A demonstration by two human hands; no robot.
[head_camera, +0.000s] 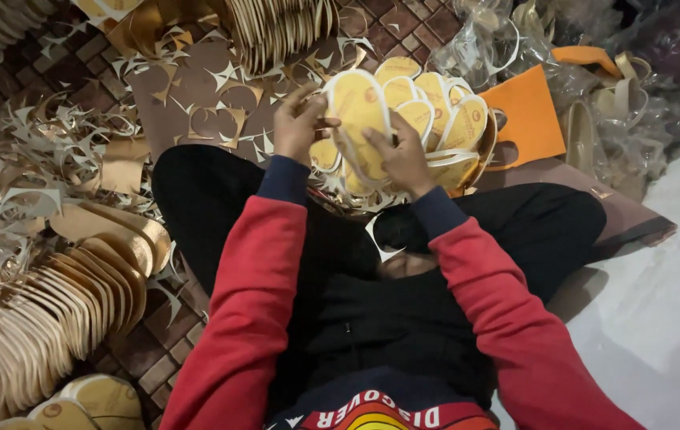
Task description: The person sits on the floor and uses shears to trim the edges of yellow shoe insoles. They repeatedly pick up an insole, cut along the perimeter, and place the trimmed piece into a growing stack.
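Note:
I sit cross-legged on the floor in red sleeves and dark trousers. Both hands hold one yellow shoe insole [358, 111] with a white edge and a small round mark, lifted above my lap. My left hand [298, 123] grips its left edge. My right hand [399, 155] pinches its lower right side, fingers over the white rim. Right behind the held piece lies a fanned pile of matching yellow insoles [443, 119].
A long row of gold-beige insoles [61, 310] stands on edge at my left. Shiny gold offcuts [29, 167] litter the tiled floor. An orange sheet [527, 115] and clear plastic bags with sandals [603, 103] lie at the right; another insole stack [276, 32] sits at the top.

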